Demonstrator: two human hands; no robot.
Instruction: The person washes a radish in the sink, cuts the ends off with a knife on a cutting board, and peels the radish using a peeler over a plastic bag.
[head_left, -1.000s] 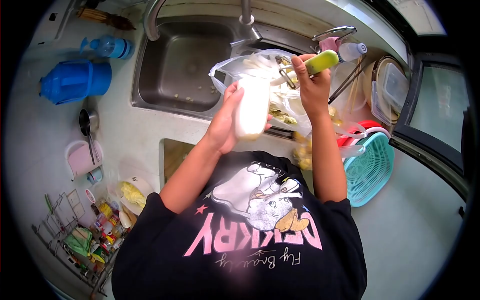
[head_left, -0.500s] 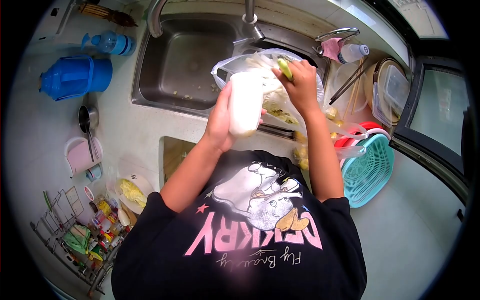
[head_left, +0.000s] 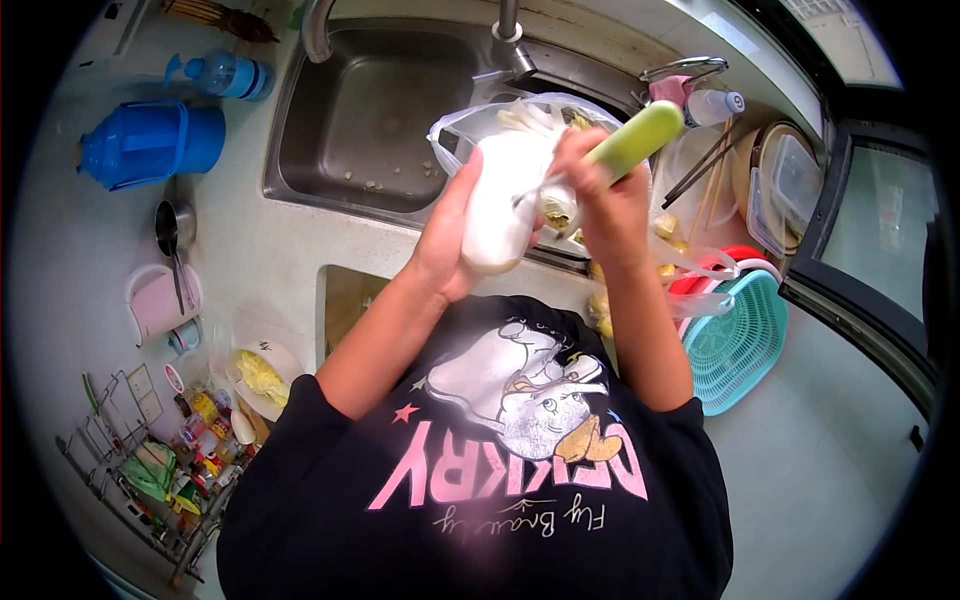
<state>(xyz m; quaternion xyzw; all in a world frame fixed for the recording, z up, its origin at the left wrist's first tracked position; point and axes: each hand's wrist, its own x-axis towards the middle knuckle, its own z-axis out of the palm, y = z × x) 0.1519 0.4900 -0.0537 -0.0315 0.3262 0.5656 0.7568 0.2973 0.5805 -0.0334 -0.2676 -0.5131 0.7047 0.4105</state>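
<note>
A thick, smooth white radish point(head_left: 492, 215) stands out in front of my body, tilted slightly, and my left hand point(head_left: 447, 235) is wrapped around its left side. My right hand point(head_left: 608, 190) grips a peeler by its light green handle point(head_left: 640, 138). The peeler's head is blurred and lies against or close to the radish's right side. Just beyond both hands, a clear plastic bag point(head_left: 455, 128) with pale peelings point(head_left: 530, 118) lies over the sink's right part. Some of the bag is hidden behind the radish and my right hand.
Left of the bag is the steel sink basin point(head_left: 385, 100) with small scraps. A blue thermos point(head_left: 165, 145) and saucepan point(head_left: 175, 225) stand farther left. To the right are a turquoise basket point(head_left: 740, 340), chopsticks point(head_left: 700, 165) and an open window frame point(head_left: 870, 220).
My right hand has turned and moved nearer the radish, so the peeler's green handle now points up and right. The radish is tilted a little more in my left hand.
</note>
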